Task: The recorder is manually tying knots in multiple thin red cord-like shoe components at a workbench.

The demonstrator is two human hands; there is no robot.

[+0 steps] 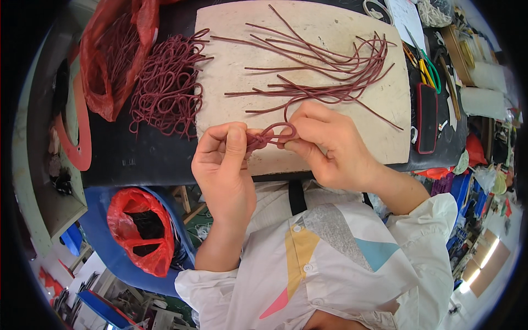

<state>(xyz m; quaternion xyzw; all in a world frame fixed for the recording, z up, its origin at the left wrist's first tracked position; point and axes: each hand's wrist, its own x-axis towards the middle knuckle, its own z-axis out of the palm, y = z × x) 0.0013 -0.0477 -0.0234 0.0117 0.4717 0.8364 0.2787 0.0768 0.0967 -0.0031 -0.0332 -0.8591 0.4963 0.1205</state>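
Between my two hands is a dark red cord with a knot and open loops in it. My left hand pinches the knotted part between thumb and fingers. The thumb and forefinger of my right hand grip the looped end at the other side. Both hands are over the near edge of a pale board. Just beyond them, loose cut lengths of the same cord fan out across the board. A heap of looped, knotted cords lies at the board's left.
A red plastic bag with more cords stands at the far left. On the right are a dark red-edged phone-like slab, green-handled scissors and yellow-handled tools. Below the table's left edge sits a blue tub with a red bag.
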